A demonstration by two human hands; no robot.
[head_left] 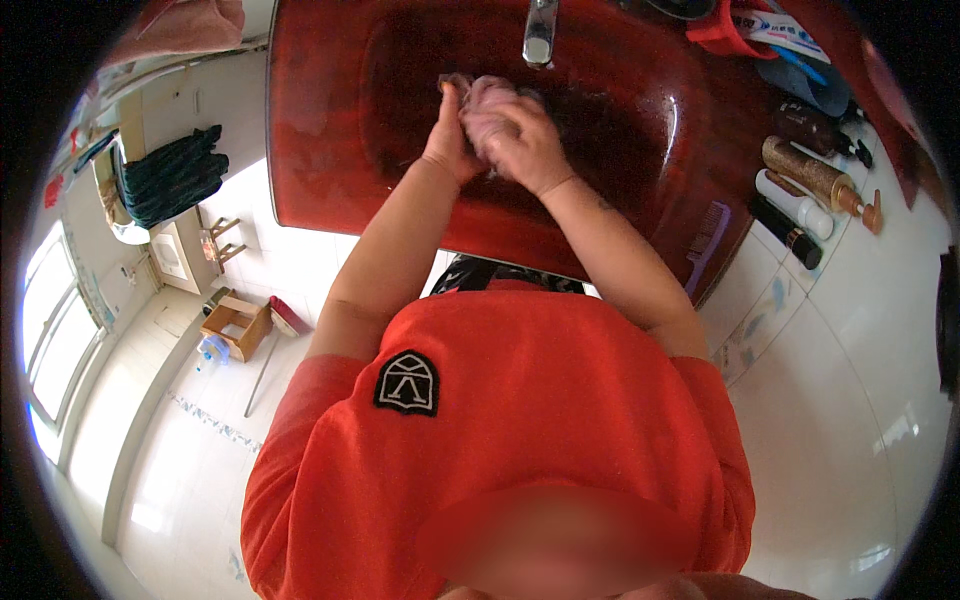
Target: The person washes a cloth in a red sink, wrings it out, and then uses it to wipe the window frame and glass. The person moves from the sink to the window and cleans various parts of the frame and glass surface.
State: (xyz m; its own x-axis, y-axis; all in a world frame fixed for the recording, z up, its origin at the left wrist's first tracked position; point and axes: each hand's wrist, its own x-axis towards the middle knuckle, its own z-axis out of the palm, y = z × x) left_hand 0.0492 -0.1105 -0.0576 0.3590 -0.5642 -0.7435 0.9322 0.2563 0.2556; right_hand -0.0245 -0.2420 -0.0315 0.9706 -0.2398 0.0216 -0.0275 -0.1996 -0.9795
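Both my hands are over the basin of a glossy dark red sink (318, 185), wrapped about a crumpled pale pink cloth (490, 95). My left hand (453, 138) presses the cloth from its left side, thumb up. From the right, my right hand (528, 148) curls its fingers over the bunched fabric. A metal faucet (539, 38) juts out just beyond the cloth, slightly to the right. Part of the cloth is hidden behind my fingers and palms.
A purple comb (708, 245) lies on the sink's right edge. Beyond it are a gold pump bottle (808, 165), a white bottle (795, 203), a black bottle (785, 230) and a red holder (718, 38). At left, dark fabric (175, 178) hangs above the floor, and a wooden box (238, 326) stands farther off.
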